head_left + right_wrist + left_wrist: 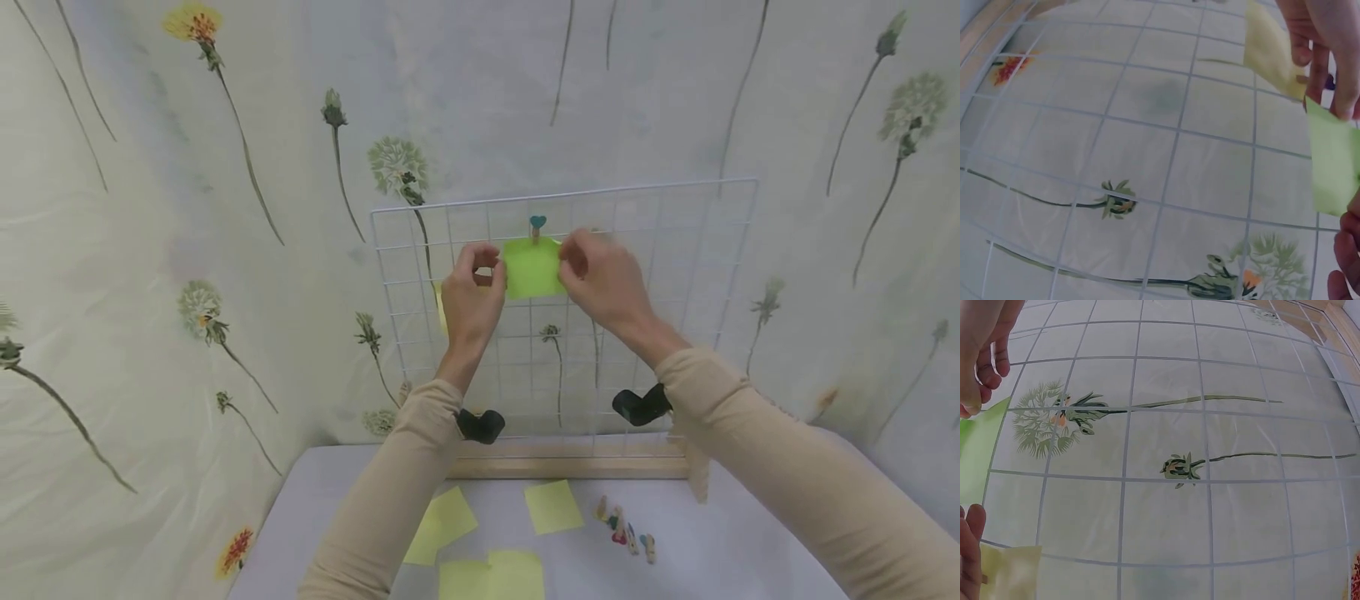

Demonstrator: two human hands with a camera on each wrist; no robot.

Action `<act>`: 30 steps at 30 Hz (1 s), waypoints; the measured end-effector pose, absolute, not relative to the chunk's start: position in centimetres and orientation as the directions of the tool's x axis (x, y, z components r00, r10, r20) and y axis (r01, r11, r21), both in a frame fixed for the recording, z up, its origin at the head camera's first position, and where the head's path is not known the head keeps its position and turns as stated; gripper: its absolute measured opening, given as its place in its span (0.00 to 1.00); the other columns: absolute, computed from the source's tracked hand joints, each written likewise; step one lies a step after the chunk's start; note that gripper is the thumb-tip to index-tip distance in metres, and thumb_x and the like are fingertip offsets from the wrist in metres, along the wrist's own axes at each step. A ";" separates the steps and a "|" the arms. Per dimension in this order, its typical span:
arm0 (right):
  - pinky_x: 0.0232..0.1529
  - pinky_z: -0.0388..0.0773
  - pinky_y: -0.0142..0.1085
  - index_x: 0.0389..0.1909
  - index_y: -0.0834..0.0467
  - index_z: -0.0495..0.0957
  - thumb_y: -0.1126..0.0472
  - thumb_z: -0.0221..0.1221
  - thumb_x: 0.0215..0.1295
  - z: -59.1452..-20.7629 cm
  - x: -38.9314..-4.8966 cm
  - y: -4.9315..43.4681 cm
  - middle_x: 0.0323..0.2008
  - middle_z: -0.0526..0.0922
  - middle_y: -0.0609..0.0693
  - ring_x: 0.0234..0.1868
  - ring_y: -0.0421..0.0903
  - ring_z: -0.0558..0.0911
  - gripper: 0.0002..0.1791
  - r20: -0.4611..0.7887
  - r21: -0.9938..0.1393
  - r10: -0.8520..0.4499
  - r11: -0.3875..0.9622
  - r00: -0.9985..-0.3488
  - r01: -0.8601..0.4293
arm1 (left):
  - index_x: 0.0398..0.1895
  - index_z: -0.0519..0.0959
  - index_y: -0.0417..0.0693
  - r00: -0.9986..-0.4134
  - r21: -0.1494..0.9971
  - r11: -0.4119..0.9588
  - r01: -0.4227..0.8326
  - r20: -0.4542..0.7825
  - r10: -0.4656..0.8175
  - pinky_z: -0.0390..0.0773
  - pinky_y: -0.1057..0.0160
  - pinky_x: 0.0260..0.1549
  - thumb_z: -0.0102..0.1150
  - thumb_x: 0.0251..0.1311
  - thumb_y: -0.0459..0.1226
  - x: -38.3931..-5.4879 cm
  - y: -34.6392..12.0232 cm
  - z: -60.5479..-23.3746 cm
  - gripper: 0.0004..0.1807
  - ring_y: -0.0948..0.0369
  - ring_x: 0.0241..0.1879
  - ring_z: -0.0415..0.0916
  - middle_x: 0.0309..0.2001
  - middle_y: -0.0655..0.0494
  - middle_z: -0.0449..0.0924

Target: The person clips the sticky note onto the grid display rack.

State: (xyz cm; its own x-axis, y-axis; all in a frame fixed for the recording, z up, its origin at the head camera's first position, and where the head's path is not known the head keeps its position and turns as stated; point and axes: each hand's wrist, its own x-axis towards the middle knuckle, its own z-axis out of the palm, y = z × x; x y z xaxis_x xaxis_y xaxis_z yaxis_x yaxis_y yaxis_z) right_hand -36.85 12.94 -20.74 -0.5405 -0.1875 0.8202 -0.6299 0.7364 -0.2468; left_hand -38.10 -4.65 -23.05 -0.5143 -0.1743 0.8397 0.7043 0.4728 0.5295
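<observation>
Lime-green sticky note hangs against the white wire grid, between the two hands, with a wooden clothespin topped by a teal heart standing at its upper edge. The left hand is just to the note's left, thumb and forefinger pinching that side edge. The right hand is on the opposite side, a little higher, its thumb and fingertips pinching the right edge near the upper corner. Both wrist views also show fingertips at the note's two sides.

Left of the green note, on the grid and partly behind the left hand, is a pale yellow note; the right wrist view shows a small purple piece beside it. Beige sleeves cover the forearms, and a black device sits at each wrist.

Below, the grid's wooden base rests on the white surface. In front of the base lies a single yellow sticky note, with more yellow notes to its left and nearer the person. Right of the single note is a small cluster of spare clothespins. Behind everything hangs a pale backdrop printed with dandelions.
</observation>
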 end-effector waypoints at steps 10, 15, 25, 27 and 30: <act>0.32 0.73 0.38 0.36 0.62 0.75 0.68 0.55 0.58 -21.9 -36.7 13.8 0.30 0.79 0.54 0.30 0.48 0.75 0.06 0.825 -0.246 -0.195 0.721 -0.530 -0.648 | 0.41 0.77 0.47 -0.524 0.528 0.489 0.694 0.837 -0.160 0.80 0.67 0.27 0.58 0.59 0.34 -37.8 -4.7 -23.4 0.07 0.61 0.26 0.83 0.35 0.54 0.84; 0.32 0.73 0.38 0.36 0.61 0.76 0.68 0.55 0.58 -22.6 -36.7 14.2 0.29 0.80 0.54 0.30 0.47 0.76 0.05 0.818 -0.252 -0.193 0.727 -0.542 -0.639 | 0.40 0.77 0.46 -0.523 0.521 0.496 0.695 0.839 -0.149 0.80 0.68 0.29 0.58 0.59 0.33 -37.8 -4.7 -23.8 0.07 0.60 0.28 0.83 0.35 0.53 0.84; 0.32 0.72 0.38 0.36 0.60 0.76 0.67 0.55 0.58 -23.6 -36.3 15.0 0.28 0.79 0.53 0.30 0.47 0.75 0.05 0.808 -0.256 -0.186 0.744 -0.559 -0.617 | 0.39 0.78 0.46 -0.538 0.520 0.502 0.691 0.834 -0.125 0.79 0.71 0.29 0.57 0.60 0.34 -37.7 -4.7 -24.3 0.05 0.61 0.29 0.82 0.36 0.53 0.85; 0.31 0.72 0.37 0.36 0.60 0.76 0.67 0.55 0.58 -23.8 -36.2 15.2 0.28 0.80 0.53 0.29 0.47 0.75 0.05 0.810 -0.247 -0.189 0.748 -0.556 -0.615 | 0.39 0.79 0.46 -0.547 0.528 0.490 0.693 0.828 -0.119 0.79 0.71 0.26 0.57 0.60 0.34 -37.6 -4.7 -24.4 0.05 0.61 0.27 0.82 0.35 0.53 0.85; 0.30 0.72 0.37 0.35 0.59 0.76 0.67 0.55 0.58 -24.2 -36.2 15.5 0.26 0.80 0.52 0.28 0.46 0.76 0.05 0.812 -0.242 -0.192 0.749 -0.552 -0.616 | 0.39 0.79 0.46 -0.567 0.543 0.479 0.689 0.816 -0.110 0.77 0.71 0.21 0.57 0.60 0.34 -37.4 -4.8 -24.6 0.05 0.62 0.23 0.82 0.35 0.53 0.85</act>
State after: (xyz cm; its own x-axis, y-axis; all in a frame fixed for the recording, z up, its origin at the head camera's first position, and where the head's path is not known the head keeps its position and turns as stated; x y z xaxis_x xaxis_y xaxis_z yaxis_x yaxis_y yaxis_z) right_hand -36.17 15.47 -24.21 -0.5517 -0.1921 0.8116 -0.6164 0.7494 -0.2416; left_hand -37.42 -4.81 -24.58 -0.5669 -0.1101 0.8164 0.6894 0.4791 0.5433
